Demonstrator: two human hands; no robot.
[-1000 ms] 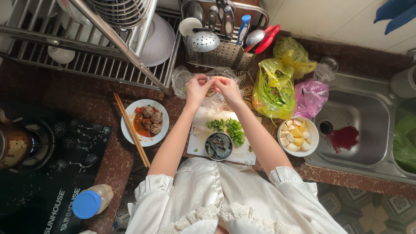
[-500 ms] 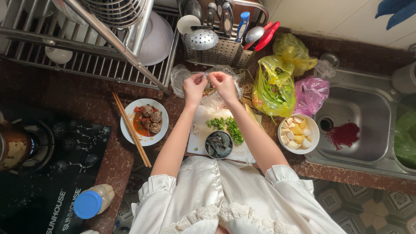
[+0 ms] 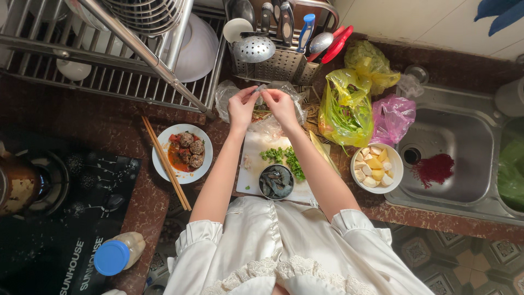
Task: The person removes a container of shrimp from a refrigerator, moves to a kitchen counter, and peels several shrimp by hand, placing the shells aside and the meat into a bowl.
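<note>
- Hands are raised together at the far edge of the cutting board, just in front of the utensil rack.
- Left hand and right hand are each pinched on one small pale item, held between the fingertips of both; what it is cannot be told at this size.
- The held item is seen above a clear plastic bag that lies against the rack, at the far end of the board from the person's body.
- Its long axis appears to run roughly left to right, spanning the gap between the two hands; neither hand is clearly nearer, both being in contact with it.
- Chopped greens are noted on the board, directly below the hands towards the body.
- A small dark bowl of raw shrimp is placed at the near edge of the board, just beside the greens.
- A white plate of meat in red sauce stands to the left of the board, with chopsticks lying along its left rim.
- A white bowl of pale chunks stands to the right, between the board and the sink.
- A yellow bag of greens and a pink bag lie on the tabletop well to the right of the hands.
</note>
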